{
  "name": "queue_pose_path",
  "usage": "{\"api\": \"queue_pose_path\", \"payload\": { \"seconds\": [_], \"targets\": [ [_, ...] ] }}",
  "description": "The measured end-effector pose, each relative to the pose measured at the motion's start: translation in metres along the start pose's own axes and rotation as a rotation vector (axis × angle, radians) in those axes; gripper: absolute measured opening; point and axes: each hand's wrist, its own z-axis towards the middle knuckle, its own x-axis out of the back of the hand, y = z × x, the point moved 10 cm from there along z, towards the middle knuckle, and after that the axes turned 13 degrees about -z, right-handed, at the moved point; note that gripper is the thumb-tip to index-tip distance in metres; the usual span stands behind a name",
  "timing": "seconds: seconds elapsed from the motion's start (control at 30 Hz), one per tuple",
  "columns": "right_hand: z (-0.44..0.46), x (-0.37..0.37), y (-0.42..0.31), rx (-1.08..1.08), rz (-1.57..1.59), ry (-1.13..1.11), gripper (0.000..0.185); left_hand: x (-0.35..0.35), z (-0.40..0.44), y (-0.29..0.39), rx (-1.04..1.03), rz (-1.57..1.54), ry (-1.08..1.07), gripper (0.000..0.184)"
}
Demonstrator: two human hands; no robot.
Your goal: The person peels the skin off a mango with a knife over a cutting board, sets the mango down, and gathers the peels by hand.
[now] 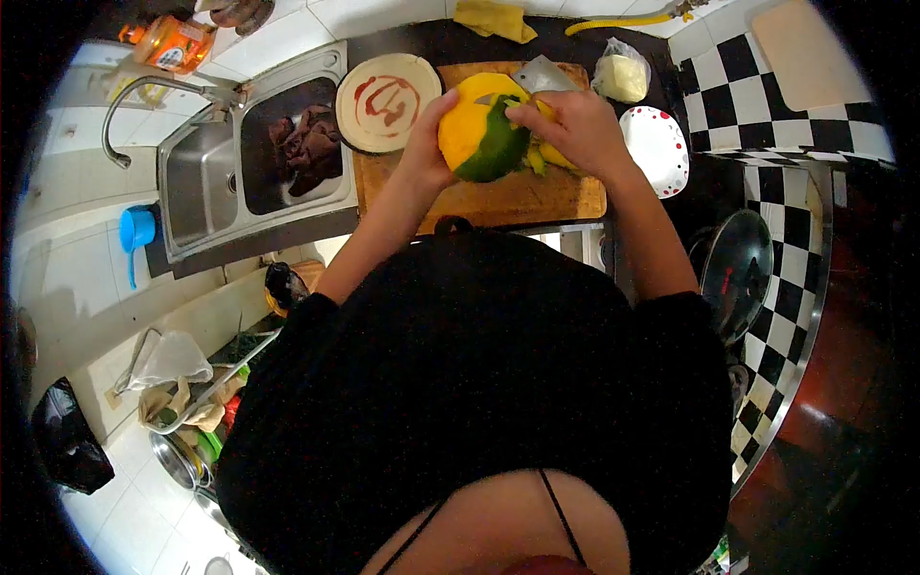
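Note:
A large mango [470, 134], partly peeled to yellow flesh with green skin on its lower right, is held above the wooden cutting board [412, 196]. My left hand [429, 144] is wrapped round the fruit's left side. My right hand [565, 129] is closed at its right side, thumb against the green skin. A short grey knife blade [486, 99] lies across the mango's top, its handle hidden in my right fingers. Yellow-green peels [548, 158] lie under my right hand. Behind it, a broad grey metal blade [544, 75] rests on the board.
A round cream plate [388, 103] with a red-brown design sits left of the board, beside the double sink [201, 182] holding dark cloth [307, 149]. At right are a white dotted plate [655, 151], a wrapped pale block [623, 75] and a glass lid [738, 273].

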Motion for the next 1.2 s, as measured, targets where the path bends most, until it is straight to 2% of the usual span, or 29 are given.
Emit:
{"api": "queue_pose_path", "payload": {
  "seconds": [0.07, 0.13, 0.17, 0.23, 0.33, 0.43, 0.63, 0.77, 0.83, 1.2],
  "targets": [
    [0.000, 0.011, -0.007, 0.035, -0.018, 0.049, 0.052, -0.001, 0.001, 0.000, -0.023, 0.001, 0.018, 0.044],
    [-0.003, 0.019, -0.018, 0.059, -0.078, 0.043, 0.066, -0.001, 0.002, 0.004, -0.049, 0.004, 0.033, 0.044],
    [-0.005, 0.018, -0.021, 0.059, -0.078, 0.041, 0.066, -0.002, 0.002, 0.003, -0.033, -0.003, 0.024, 0.044],
    [-0.007, 0.004, -0.018, -0.019, -0.186, -0.101, 0.074, -0.002, 0.002, 0.002, -0.015, -0.011, 0.014, 0.043],
    [-0.011, -0.010, -0.015, -0.065, -0.203, -0.194, 0.079, 0.009, 0.001, 0.004, -0.018, 0.051, 0.098, 0.047],
    [-0.015, -0.012, -0.018, -0.066, -0.227, -0.125, 0.071, 0.017, 0.000, 0.005, -0.019, 0.068, 0.141, 0.047],
    [-0.018, -0.023, -0.016, -0.079, -0.245, -0.129, 0.068, 0.026, 0.002, 0.009, -0.025, 0.082, 0.158, 0.046],
    [-0.020, -0.028, -0.019, -0.081, -0.218, -0.217, 0.077, 0.024, 0.001, 0.005, -0.001, 0.022, 0.144, 0.042],
    [-0.022, -0.012, -0.028, -0.059, -0.229, -0.038, 0.068, 0.021, 0.002, 0.004, 0.003, 0.008, 0.115, 0.042],
    [-0.021, -0.014, -0.025, -0.109, -0.257, -0.025, 0.069, 0.018, 0.008, 0.005, 0.008, 0.054, 0.068, 0.047]
  ]
}}
